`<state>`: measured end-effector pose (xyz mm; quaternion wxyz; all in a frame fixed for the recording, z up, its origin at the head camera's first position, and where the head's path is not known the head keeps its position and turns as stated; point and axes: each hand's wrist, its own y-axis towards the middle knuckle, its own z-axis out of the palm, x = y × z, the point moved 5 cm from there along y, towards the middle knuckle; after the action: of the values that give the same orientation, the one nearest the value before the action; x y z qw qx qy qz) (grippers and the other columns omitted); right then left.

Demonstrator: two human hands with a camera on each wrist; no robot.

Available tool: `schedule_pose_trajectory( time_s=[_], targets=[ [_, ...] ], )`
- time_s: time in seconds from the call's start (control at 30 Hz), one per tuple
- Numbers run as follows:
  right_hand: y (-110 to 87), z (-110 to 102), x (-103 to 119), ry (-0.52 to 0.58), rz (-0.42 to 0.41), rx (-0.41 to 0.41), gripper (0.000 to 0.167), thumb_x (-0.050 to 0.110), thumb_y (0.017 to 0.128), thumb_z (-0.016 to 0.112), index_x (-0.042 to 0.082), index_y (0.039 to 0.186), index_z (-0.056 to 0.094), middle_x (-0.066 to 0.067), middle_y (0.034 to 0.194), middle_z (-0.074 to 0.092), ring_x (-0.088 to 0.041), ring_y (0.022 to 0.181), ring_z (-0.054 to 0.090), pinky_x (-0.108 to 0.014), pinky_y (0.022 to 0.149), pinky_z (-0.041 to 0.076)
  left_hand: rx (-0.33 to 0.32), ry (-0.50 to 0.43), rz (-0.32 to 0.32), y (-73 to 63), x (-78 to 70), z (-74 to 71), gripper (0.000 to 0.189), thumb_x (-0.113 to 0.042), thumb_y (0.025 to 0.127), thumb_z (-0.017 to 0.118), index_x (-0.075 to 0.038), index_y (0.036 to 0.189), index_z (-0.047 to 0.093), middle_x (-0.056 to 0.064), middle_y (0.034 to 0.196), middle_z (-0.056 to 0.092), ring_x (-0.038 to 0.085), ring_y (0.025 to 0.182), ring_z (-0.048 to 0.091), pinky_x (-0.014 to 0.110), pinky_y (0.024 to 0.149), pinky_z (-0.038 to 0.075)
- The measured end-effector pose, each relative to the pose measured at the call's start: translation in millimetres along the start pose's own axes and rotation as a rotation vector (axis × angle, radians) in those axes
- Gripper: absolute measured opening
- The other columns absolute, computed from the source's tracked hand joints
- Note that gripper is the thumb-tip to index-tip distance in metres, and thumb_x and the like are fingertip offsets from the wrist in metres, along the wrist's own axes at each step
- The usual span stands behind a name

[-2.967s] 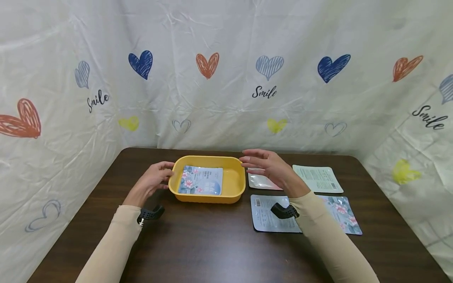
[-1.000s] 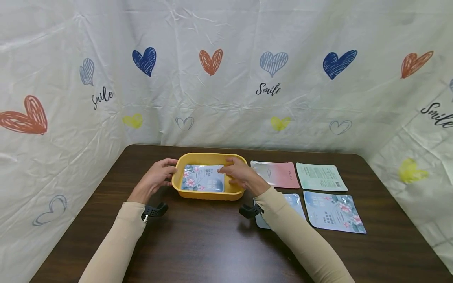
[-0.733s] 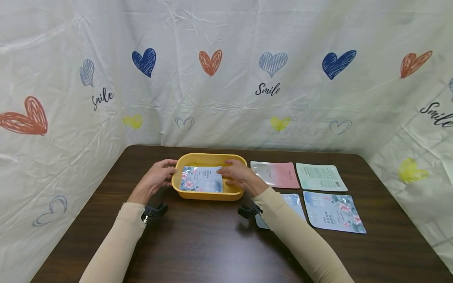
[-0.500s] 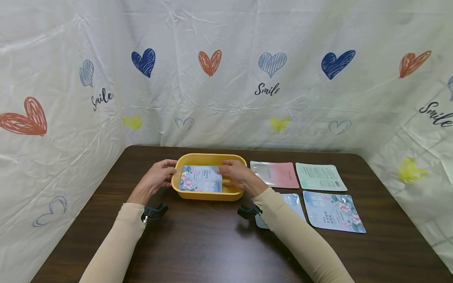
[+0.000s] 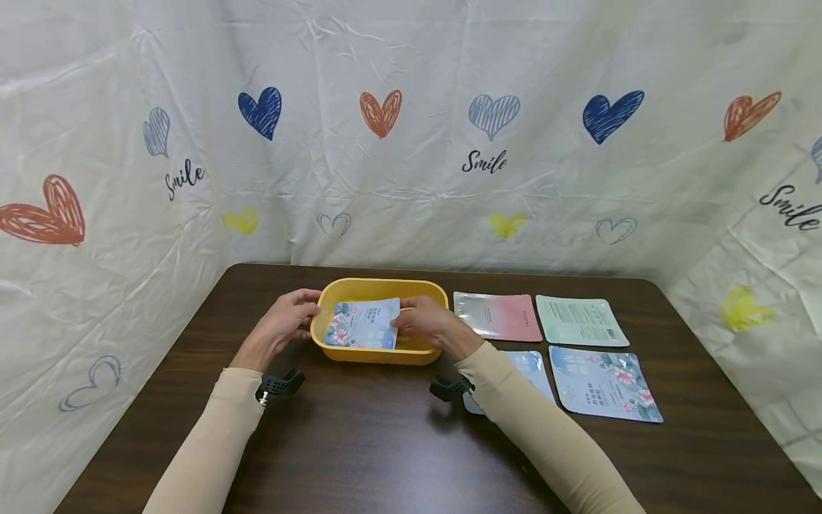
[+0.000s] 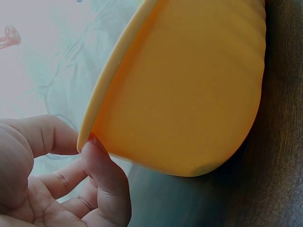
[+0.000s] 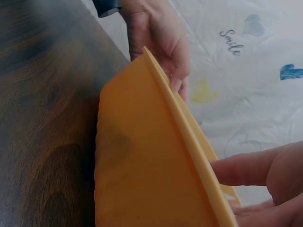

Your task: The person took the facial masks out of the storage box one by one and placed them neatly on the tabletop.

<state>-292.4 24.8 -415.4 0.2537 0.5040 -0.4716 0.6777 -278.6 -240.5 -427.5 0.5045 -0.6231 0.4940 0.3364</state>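
In the head view a yellow plastic basin (image 5: pixel 372 355) stands on the dark table. My left hand (image 5: pixel 282 321) pinches the rim at its left end; the left wrist view shows the thumb and a finger (image 6: pixel 106 175) at the rim. Inside the basin is a pale blue sheet mask packet (image 5: pixel 366 325) with pink flowers. Reaching over the basin's right end, my right hand (image 5: pixel 429 323) pinches the packet's right edge, which is raised and tilted. From the right wrist, the basin wall (image 7: pixel 142 146) hides the packet and part of that hand.
Right of the basin lie a silver-pink packet (image 5: pixel 501 317), a mint green packet (image 5: pixel 581 321) and a blue flowered packet (image 5: pixel 605 384). Another blue packet (image 5: pixel 531 371) is partly under my right sleeve. A white curtain (image 5: pixel 411 235) hangs behind the table (image 5: pixel 359 435).
My right hand has come from above the basin's right side into it and taken hold of the packet. The packet's right edge has risen and shifted slightly left. The left hand stays at the rim.
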Motion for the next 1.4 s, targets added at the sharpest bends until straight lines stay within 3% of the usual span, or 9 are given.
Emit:
schedule_pose_trajectory(
  time_s=[0.2, 0.37, 0.67, 1.0, 1.4],
  targets=[
    [-3.9, 6, -2, -0.118, 0.021, 0.094, 0.049, -0.007, 0.096, 0.060, -0.003, 0.143, 0.048, -0.021, 0.123, 0.065, -0.026, 0.094, 0.069, -0.042, 0.089, 0.059, 0.004, -0.001, 0.008, -0.1, -1.0, -0.9, 0.047, -0.016, 0.102, 0.056, -0.011, 0.148, 0.049, 0.020, 0.129, 0.057, 0.028, 0.093, 0.061, 0.027, 0.067, 0.059],
    [-4.2, 6, -1, -0.135, 0.030, 0.070, 0.051, -0.003, 0.097, 0.061, 0.002, 0.145, 0.046, -0.019, 0.119, 0.067, -0.026, 0.089, 0.071, -0.036, 0.075, 0.062, 0.003, 0.004, 0.008, 0.1, -1.1, -1.3, 0.046, -0.015, 0.101, 0.056, -0.010, 0.147, 0.049, 0.020, 0.128, 0.057, 0.029, 0.092, 0.061, 0.027, 0.067, 0.059],
    [-8.3, -2, 6, -0.113, -0.030, 0.015, 0.048, 0.000, 0.098, 0.061, 0.002, 0.145, 0.048, -0.019, 0.125, 0.066, -0.025, 0.096, 0.070, -0.041, 0.084, 0.061, -0.008, 0.007, -0.004, 0.1, -0.8, -1.2, 0.046, -0.014, 0.101, 0.056, -0.010, 0.146, 0.049, 0.019, 0.128, 0.058, 0.028, 0.094, 0.059, 0.029, 0.067, 0.059],
    [-24.9, -25, 15, -0.088, -0.083, 0.013, 0.048, 0.003, 0.099, 0.062, -0.002, 0.143, 0.045, -0.020, 0.128, 0.065, -0.024, 0.096, 0.070, -0.034, 0.078, 0.060, -0.001, -0.007, 0.005, -0.6, -0.4, -1.6, 0.046, -0.012, 0.100, 0.056, -0.009, 0.145, 0.050, 0.018, 0.123, 0.059, 0.026, 0.091, 0.060, 0.028, 0.066, 0.059],
    [-54.7, -54, 24, -0.091, -0.143, -0.020, 0.047, 0.007, 0.097, 0.065, -0.001, 0.140, 0.048, -0.015, 0.119, 0.068, -0.020, 0.092, 0.069, -0.031, 0.078, 0.060, 0.008, -0.009, 0.014, 0.4, -2.3, -3.3, 0.045, -0.013, 0.100, 0.056, -0.008, 0.145, 0.051, 0.017, 0.120, 0.058, 0.025, 0.090, 0.060, 0.029, 0.065, 0.059]
  ],
)
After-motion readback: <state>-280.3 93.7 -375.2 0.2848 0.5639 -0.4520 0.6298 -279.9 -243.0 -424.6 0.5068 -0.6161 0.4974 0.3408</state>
